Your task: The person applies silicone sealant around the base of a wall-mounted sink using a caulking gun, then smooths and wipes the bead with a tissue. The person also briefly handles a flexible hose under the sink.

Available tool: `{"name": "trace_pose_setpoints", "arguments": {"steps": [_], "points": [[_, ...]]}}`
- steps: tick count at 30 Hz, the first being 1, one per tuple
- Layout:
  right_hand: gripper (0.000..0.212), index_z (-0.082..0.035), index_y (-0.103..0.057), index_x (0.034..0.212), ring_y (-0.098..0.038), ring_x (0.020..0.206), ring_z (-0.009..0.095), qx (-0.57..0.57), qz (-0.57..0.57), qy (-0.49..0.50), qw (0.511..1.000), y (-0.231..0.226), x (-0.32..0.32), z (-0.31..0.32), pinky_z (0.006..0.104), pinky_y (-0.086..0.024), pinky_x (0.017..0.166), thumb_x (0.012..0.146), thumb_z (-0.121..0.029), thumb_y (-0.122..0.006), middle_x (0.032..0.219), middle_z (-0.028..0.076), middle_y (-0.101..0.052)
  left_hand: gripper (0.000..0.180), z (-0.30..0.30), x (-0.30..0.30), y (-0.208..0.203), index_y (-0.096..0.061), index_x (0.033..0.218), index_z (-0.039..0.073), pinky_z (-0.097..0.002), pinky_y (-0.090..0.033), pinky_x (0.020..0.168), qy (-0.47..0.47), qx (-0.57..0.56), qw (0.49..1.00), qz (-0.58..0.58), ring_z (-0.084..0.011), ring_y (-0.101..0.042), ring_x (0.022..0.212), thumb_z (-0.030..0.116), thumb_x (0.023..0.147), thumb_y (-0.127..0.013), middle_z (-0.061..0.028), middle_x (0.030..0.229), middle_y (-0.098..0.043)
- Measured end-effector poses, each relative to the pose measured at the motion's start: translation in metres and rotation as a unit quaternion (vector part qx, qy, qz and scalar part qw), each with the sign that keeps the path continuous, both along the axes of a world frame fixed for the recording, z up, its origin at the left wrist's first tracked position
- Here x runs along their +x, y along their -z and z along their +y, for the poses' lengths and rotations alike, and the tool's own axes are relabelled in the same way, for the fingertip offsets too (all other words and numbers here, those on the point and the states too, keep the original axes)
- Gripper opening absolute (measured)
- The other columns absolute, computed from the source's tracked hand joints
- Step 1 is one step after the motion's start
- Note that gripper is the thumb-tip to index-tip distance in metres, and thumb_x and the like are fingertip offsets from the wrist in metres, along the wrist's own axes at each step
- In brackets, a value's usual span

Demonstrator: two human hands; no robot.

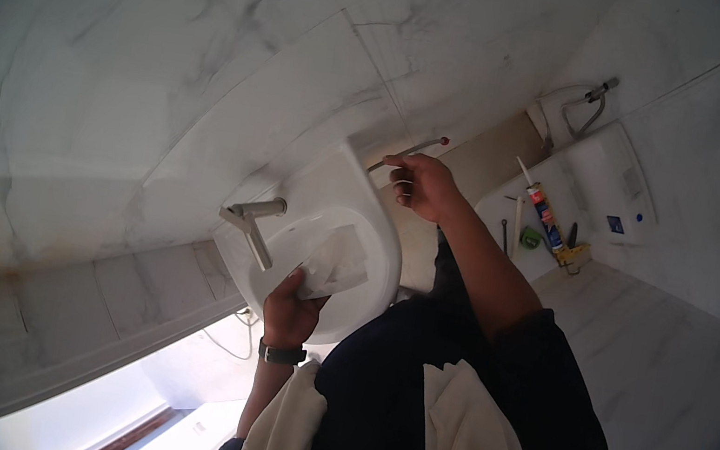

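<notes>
In my left hand (291,313), thumb on top, is a clear plastic packet (338,259), held over the bowl of a white washbasin (385,276). What lies inside the packet is too blurred to tell. My right hand (423,186) is raised past the basin's right rim, fingers curled and closed at a thin grey hose (417,149). The hose shows on both sides of the fingertips and ends in a red tip. A pale band circles one right finger. Left of the packet, the single-lever tap (253,232) sticks out over the basin.
To the right, a white ledge holds a sealant tube (545,215) with a white nozzle, a green roll (530,239), a yellow tool (574,255) and several small tools. A hand-shower fitting (600,92) hangs on the marbled wall beyond. A bright opening (115,403) lies at lower left.
</notes>
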State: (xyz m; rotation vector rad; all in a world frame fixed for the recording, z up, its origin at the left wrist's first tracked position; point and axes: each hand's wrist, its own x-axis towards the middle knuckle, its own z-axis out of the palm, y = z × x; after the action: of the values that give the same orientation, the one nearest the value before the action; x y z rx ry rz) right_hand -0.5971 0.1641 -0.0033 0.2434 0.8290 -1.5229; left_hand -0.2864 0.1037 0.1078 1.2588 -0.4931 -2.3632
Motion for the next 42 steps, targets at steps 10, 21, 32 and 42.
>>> {"name": "trace_pose_setpoints", "arguments": {"steps": [10, 21, 32, 42], "points": [[0.026, -0.005, -0.063, 0.115, -0.051, 0.054, 0.014, 0.049, -0.027, -0.061, 0.997, 0.083, -0.016, -0.092, 0.0288, -0.038, 0.045, 0.1, -0.025, -0.054, 0.077, 0.006, -0.064, 0.044, -0.006, -0.055, -0.013, -0.042, 0.145, -0.001, -0.0507, -0.04, 0.117, -0.032, 0.001, 0.994, -0.107, -0.0339, -0.05, 0.136, 0.019, 0.105, -0.044, -0.0171, 0.147, -0.052], [0.023, -0.005, -0.059, 0.108, -0.049, 0.051, 0.014, 0.048, -0.056, -0.068, 0.995, 0.067, -0.01, -0.104, 0.0285, -0.034, 0.043, 0.1, -0.026, -0.055, 0.075, 0.005, -0.061, 0.045, -0.018, -0.061, -0.003, -0.042, 0.145, -0.003, -0.0503, -0.04, 0.117, -0.041, -0.003, 0.994, -0.106, -0.0352, -0.05, 0.136, 0.021, 0.107, -0.041, -0.0191, 0.146, -0.053], [0.018, -0.008, -0.056, 0.095, -0.047, 0.052, 0.013, 0.051, -0.029, -0.062, 0.996, 0.063, -0.006, -0.107, 0.0286, -0.033, 0.043, 0.099, -0.026, -0.056, 0.074, 0.004, -0.059, 0.044, -0.023, -0.044, 0.007, -0.041, 0.145, -0.002, -0.0528, -0.04, 0.117, -0.044, 0.006, 0.995, -0.094, -0.0357, -0.051, 0.136, 0.018, 0.106, -0.043, -0.0185, 0.145, -0.053], [0.018, -0.008, -0.059, 0.099, -0.046, 0.051, 0.012, 0.043, -0.015, -0.071, 0.996, 0.05, -0.007, -0.107, 0.0281, -0.033, 0.044, 0.099, -0.025, -0.055, 0.071, 0.001, -0.057, 0.044, -0.017, -0.034, 0.003, -0.04, 0.145, 0.0, -0.0539, -0.04, 0.116, -0.06, 0.002, 0.996, -0.058, -0.0355, -0.05, 0.136, 0.017, 0.105, -0.043, -0.0172, 0.146, -0.053]]}}
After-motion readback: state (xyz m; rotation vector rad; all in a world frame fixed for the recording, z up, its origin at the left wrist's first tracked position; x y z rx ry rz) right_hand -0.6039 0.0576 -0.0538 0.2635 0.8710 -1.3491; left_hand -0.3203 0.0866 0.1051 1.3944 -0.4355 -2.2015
